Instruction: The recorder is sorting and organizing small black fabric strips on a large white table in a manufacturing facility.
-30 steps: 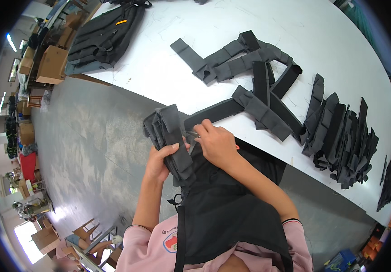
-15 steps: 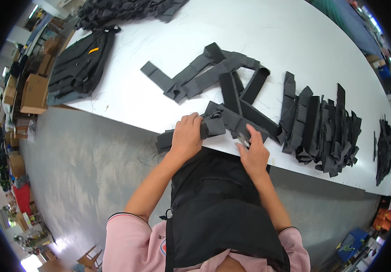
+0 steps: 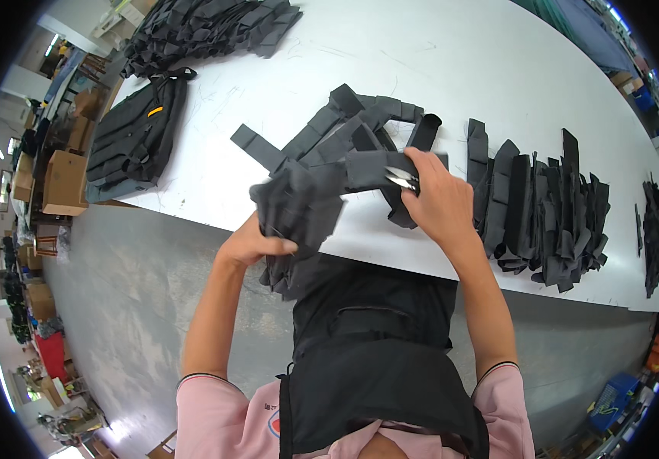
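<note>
At the table's near edge, my left hand [image 3: 247,242] is closed round a blurred bundle of dark grey fabric strips [image 3: 293,208], thumb across its near side. My right hand [image 3: 444,197] grips the end of a fabric strip [image 3: 365,170] that stretches left to the bundle. Small metal thread snips [image 3: 402,178] sit in that same hand, blades pointing left. Just beyond, a loose chain of grey fabric pieces [image 3: 316,131] lies folded across the white table [image 3: 215,164].
Right of my right hand lies a row of stacked dark strips [image 3: 532,206], with another dark pile [image 3: 656,241] farther right. A black backpack [image 3: 134,141] lies at the left edge, below a large heap of grey pieces [image 3: 207,34]. Cardboard boxes [image 3: 64,182] stand beyond the aisle.
My left hand has moved left and down, lifting the bundle off the table edge. My right hand has risen and now draws a strip out to the right.
</note>
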Demonstrator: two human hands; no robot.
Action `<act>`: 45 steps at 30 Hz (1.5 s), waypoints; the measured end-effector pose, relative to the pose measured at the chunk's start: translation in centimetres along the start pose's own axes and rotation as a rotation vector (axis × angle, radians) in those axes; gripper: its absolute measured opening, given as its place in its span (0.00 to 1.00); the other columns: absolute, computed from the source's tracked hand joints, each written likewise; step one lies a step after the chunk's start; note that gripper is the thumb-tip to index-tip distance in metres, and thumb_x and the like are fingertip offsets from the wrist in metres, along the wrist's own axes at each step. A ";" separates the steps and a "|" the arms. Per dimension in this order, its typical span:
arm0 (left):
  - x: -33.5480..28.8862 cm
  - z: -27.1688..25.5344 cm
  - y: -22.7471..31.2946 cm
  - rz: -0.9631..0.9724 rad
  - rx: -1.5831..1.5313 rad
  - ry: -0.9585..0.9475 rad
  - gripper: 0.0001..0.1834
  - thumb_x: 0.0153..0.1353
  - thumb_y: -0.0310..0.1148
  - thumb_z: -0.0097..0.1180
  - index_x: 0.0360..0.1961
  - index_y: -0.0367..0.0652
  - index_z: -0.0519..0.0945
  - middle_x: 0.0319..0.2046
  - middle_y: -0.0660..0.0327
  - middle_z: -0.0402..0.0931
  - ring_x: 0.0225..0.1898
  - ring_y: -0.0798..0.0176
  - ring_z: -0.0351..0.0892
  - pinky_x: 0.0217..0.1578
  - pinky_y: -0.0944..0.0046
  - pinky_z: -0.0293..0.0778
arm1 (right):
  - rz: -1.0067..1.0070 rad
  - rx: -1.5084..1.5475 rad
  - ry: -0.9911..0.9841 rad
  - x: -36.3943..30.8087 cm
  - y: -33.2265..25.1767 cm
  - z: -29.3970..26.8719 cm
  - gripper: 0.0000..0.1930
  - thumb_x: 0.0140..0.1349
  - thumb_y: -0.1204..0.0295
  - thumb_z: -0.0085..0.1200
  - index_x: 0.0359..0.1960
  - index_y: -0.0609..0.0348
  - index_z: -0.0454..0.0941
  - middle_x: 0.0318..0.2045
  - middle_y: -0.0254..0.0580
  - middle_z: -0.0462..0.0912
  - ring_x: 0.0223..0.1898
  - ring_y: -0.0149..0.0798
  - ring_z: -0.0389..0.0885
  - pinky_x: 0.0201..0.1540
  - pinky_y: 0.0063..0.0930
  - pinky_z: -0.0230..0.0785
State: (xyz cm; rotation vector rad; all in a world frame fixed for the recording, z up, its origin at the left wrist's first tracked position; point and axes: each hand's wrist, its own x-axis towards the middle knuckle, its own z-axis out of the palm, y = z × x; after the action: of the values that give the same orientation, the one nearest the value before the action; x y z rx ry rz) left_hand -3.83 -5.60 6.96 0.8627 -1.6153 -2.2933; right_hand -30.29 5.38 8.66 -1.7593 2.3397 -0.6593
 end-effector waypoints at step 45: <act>-5.8 2.0 -11.7 0.034 -0.886 0.317 0.35 0.45 0.30 0.51 0.54 0.19 0.62 0.49 0.30 0.68 0.49 0.39 0.74 0.52 0.50 0.71 | -0.337 0.155 -0.130 -7.5 -5.4 8.5 0.12 0.48 0.71 0.60 0.35 0.56 0.72 0.31 0.37 0.70 0.24 0.41 0.73 0.27 0.31 0.64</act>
State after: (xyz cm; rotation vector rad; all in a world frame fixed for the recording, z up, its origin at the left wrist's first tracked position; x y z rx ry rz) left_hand 1.63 3.19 -1.27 0.8608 -0.3824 -2.3210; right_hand -20.10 9.07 2.23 -2.0725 1.8727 -0.7242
